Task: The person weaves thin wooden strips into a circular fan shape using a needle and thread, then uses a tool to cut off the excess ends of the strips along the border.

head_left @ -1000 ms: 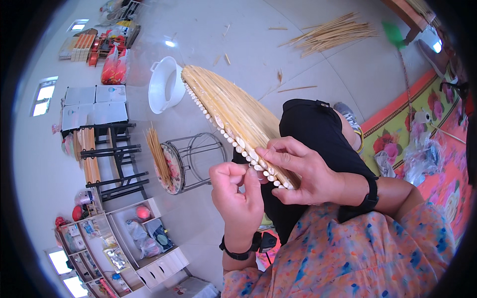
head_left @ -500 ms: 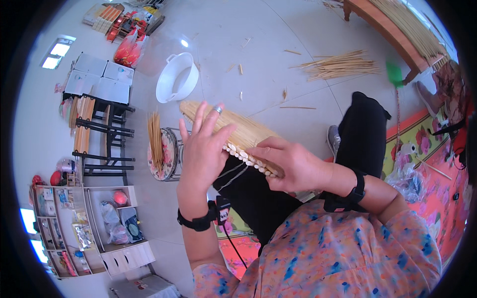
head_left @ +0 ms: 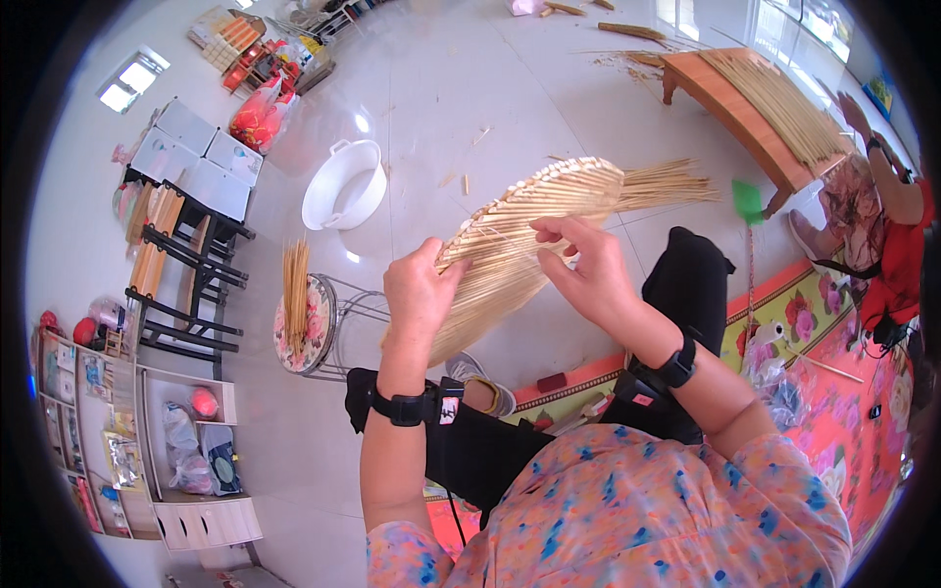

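Note:
A fan-shaped piece of straw stalks (head_left: 500, 265), bound side by side, is raised in front of me over my lap. Pale cut ends form a row along its upper edge. My left hand (head_left: 420, 294) grips its left end, thumb pressed on the near face. Close to the middle of that face is my right hand (head_left: 588, 269), with fingers curled and the index finger and thumb bent toward the stalks. A thin pale line, perhaps thread, crosses the straw beside these fingertips; whether they pinch it is unclear.
Loose stalks (head_left: 671, 183) lie on the floor behind the piece. More stalks (head_left: 296, 294) rest on a round flowered stool (head_left: 319, 328). A white basin (head_left: 345, 186) stands at far left. On the right are a wooden bench (head_left: 720, 108) with stalks and another person's arm (head_left: 887, 176).
The straw piece has been lifted and turned, its row of cut ends now facing up and away. My left hand has closed on its end; my right hand has come off the edge.

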`<state>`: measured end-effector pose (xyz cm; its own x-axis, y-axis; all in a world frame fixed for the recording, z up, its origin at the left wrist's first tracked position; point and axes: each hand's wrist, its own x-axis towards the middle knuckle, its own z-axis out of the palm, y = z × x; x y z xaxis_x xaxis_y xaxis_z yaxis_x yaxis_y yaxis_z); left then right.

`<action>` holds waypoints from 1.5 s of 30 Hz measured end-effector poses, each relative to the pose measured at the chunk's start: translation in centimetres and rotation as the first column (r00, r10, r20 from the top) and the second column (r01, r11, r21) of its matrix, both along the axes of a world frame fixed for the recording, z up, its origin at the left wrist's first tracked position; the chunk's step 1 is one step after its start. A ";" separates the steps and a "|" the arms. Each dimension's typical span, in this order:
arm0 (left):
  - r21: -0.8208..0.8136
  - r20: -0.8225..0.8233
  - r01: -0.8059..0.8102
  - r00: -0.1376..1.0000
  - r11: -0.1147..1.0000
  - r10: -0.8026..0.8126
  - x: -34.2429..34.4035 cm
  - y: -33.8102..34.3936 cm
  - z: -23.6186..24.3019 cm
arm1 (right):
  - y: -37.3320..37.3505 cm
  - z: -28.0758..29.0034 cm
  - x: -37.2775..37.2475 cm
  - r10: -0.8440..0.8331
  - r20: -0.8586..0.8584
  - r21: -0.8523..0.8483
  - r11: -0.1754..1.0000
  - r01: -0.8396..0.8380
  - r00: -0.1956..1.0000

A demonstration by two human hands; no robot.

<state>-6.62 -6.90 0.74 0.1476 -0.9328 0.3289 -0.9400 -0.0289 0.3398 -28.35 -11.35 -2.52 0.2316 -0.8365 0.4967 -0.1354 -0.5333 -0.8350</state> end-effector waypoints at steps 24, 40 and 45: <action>-0.381 -0.561 0.253 0.701 0.889 -0.440 -9.9 6.6 -5.3 | 4.1 -0.3 0.2 0.045 0.109 0.306 0.949 -0.076 0.993; -0.561 -0.743 -0.044 0.466 0.826 -0.480 -10.5 5.2 -7.8 | 8.2 1.1 -0.3 -0.115 -0.195 0.213 0.964 0.157 0.974; -0.639 -0.646 -0.086 0.600 0.764 -0.473 -10.5 5.0 -7.7 | 7.5 0.9 0.2 -0.146 -0.294 0.114 0.976 0.187 0.945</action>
